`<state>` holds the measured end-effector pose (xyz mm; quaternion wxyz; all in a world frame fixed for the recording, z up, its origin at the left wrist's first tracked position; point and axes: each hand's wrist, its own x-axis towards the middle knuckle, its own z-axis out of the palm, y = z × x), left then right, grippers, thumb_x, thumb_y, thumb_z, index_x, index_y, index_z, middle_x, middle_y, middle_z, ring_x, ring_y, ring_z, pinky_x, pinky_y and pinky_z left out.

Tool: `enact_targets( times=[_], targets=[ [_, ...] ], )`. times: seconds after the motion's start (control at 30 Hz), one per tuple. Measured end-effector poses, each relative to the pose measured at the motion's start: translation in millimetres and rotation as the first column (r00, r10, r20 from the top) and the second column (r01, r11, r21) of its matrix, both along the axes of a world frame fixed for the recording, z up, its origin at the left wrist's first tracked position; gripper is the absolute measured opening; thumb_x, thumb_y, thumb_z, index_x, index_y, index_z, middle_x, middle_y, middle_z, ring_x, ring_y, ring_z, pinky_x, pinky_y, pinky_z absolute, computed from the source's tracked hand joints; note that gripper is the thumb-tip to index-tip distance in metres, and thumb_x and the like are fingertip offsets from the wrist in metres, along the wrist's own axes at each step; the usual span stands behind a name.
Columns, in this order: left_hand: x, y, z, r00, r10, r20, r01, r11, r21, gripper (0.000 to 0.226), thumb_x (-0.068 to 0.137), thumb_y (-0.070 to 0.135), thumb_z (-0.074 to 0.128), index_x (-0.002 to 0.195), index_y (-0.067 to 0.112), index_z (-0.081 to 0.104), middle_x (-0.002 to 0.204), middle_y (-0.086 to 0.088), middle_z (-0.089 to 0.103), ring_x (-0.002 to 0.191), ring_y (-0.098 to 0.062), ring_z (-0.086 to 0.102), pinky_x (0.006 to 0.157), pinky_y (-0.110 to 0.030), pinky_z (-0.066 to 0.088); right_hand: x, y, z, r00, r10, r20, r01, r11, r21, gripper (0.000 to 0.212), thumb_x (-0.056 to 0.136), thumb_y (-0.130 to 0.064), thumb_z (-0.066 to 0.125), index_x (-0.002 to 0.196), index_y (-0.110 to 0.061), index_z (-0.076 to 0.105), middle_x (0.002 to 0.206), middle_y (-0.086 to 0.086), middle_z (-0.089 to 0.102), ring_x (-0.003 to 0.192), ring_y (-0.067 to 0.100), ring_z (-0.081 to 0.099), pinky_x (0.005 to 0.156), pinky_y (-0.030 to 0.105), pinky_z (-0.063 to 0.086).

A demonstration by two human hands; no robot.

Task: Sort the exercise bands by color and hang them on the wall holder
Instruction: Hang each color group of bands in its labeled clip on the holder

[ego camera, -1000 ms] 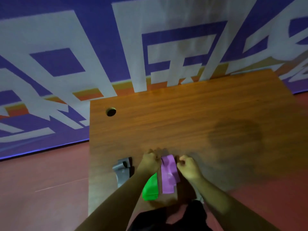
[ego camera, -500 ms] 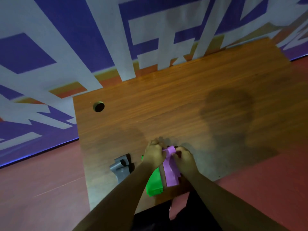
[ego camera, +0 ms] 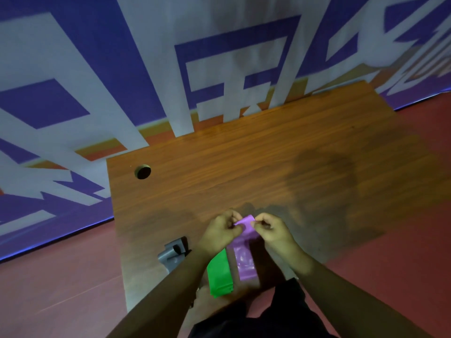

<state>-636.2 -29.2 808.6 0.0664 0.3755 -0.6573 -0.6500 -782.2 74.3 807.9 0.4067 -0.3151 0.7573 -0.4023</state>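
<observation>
"Since I cannot see it, tell me where your hands are and what they have hold of."

"Both are low over the near part of a wooden table [ego camera: 244,154], close together. My left hand [ego camera: 220,230] has its fingers curled, pinching one corner of the far end of a purple band [ego camera: 245,259]. My right hand [ego camera: 273,231] pinches the other corner between thumb and forefinger. The rest of the band runs back toward me along the tabletop."

"Why hold it by both corners?"

"I think I am spreading the end to open it out and lift it free as one colour. That is my reading, not something plainly shown."

"Are there other bands?"

"A green band [ego camera: 219,274] lies flat just beside the purple one, on its left, partly under my left wrist. Nothing grips it, so it looks set aside for its own turn. Further left sits a grey folded piece [ego camera: 172,254], partly hidden by my forearm. It is probably a third band, but I cannot tell for sure."

"And the holder on the wall?"

"It is not in view. Past the table is a wall [ego camera: 146,69] painted with large white shapes on purple, and a red floor [ego camera: 61,276] on either side. The table has a round hole [ego camera: 143,171] near its far left corner. No band is hung yet, so the sorting seems barely begun."
</observation>
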Motion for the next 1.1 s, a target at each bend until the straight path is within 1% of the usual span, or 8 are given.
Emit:
enact_targets(
  times=[0.13, 0.33, 0.47, 0.6, 0.77, 0.9, 1.03, 1.1],
  targets=[
    [-7.1, -2.2, 22.4, 0.987, 0.051, -0.151, -0.030, 0.989, 0.142, 0.017, 0.084, 0.010, 0.065, 0.092, 0.010, 0.051, 0.082, -0.004, 0.058, 0.075, -0.016, 0.055, 0.064, -0.024, 0.045, -13.7, -11.9, 27.8, 0.989, 0.036, 0.144, -0.029, 0.998, -0.052, 0.026, 0.084, 0.011, 0.058, 0.076, -0.013, 0.065, 0.072, -0.003, 0.062, 0.068, 0.004, 0.054, 0.067, 0.018, 0.042],
    [-24.3, -8.2, 66.4, 0.956, 0.050, -0.289, 0.004, 0.983, 0.183, 0.027, 0.081, 0.007, 0.070, 0.094, 0.014, 0.048, 0.088, -0.006, 0.051, 0.089, -0.017, 0.046, 0.080, -0.025, 0.041, -42.9, -28.7, 73.0, 0.964, 0.063, 0.259, -0.028, 0.990, -0.138, 0.020, 0.079, 0.001, 0.064, 0.069, -0.017, 0.062, 0.058, -0.014, 0.055, 0.059, -0.001, 0.047, 0.061, 0.019, 0.035],
    [-34.3, -17.8, 103.8, 0.950, 0.001, -0.312, 0.038, 0.992, 0.122, 0.030, 0.083, -0.008, 0.067, 0.102, 0.007, 0.050, 0.084, 0.006, 0.056, 0.083, -0.007, 0.050, 0.078, -0.019, 0.044, -65.9, -39.6, 108.2, 0.814, 0.114, 0.570, 0.008, 0.978, -0.207, 0.008, 0.066, -0.003, 0.061, 0.074, -0.004, 0.064, 0.075, 0.013, 0.060, 0.070, 0.019, 0.057, 0.066, 0.028, 0.045],
    [-51.3, -15.4, 138.0, 0.942, 0.088, -0.325, -0.071, 0.995, 0.065, 0.028, 0.083, -0.004, 0.070, 0.105, -0.001, 0.052, 0.083, -0.007, 0.052, 0.081, -0.021, 0.047, 0.070, -0.020, 0.044, -85.2, -45.5, 139.7, 0.719, 0.181, 0.671, -0.023, 0.971, -0.237, 0.007, 0.072, 0.002, 0.056, 0.074, -0.001, 0.062, 0.076, 0.017, 0.059, 0.069, 0.021, 0.060, 0.064, 0.028, 0.048],
    [-74.6, -4.3, 165.7, 0.923, 0.178, -0.340, -0.203, 0.978, -0.040, 0.031, 0.077, 0.015, 0.079, 0.098, 0.006, 0.058, 0.089, -0.012, 0.058, 0.082, -0.021, 0.054, 0.073, -0.031, 0.047, -106.9, -45.0, 163.7, 0.808, 0.253, 0.532, -0.102, 0.950, -0.297, 0.015, 0.085, 0.006, 0.053, 0.092, -0.002, 0.063, 0.080, 0.014, 0.063, 0.074, 0.020, 0.061, 0.070, 0.027, 0.045],
    [-89.8, 1.3, 182.8, 0.896, 0.229, -0.381, -0.267, 0.962, -0.049, 0.030, 0.078, 0.015, 0.078, 0.097, 0.007, 0.056, 0.092, -0.011, 0.057, 0.085, -0.021, 0.053, 0.074, -0.036, 0.046, -125.4, -43.2, 182.0, 0.862, 0.346, 0.370, -0.210, 0.909, -0.361, 0.024, 0.089, 0.004, 0.054, 0.095, -0.017, 0.064, 0.077, 0.012, 0.067, 0.068, 0.018, 0.060, 0.059, 0.025, 0.042],
    [-103.7, 3.8, 204.3, 0.866, 0.274, -0.419, -0.301, 0.954, 0.001, 0.031, 0.085, 0.003, 0.070, 0.107, -0.002, 0.049, 0.093, -0.011, 0.060, 0.086, -0.023, 0.060, 0.082, -0.042, 0.050, -136.9, -42.5, 200.8, 0.883, 0.447, 0.143, -0.360, 0.841, -0.405, 0.014, 0.088, -0.016, 0.060, 0.094, -0.026, 0.068, 0.093, 0.008, 0.071, 0.089, 0.023, 0.066, 0.082, 0.035, 0.047],
    [-111.4, 4.6, 215.8, 0.845, 0.298, -0.444, -0.328, 0.945, 0.009, 0.032, 0.084, 0.006, 0.072, 0.107, 0.001, 0.050, 0.091, -0.008, 0.062, 0.085, -0.021, 0.061, 0.081, -0.039, 0.050, -142.2, -42.3, 213.5, 0.867, 0.488, 0.101, -0.402, 0.805, -0.436, 0.013, 0.086, -0.022, 0.064, 0.097, -0.025, 0.068, 0.098, 0.000, 0.071, 0.098, 0.018, 0.066, 0.089, 0.032, 0.049]
  ],
)
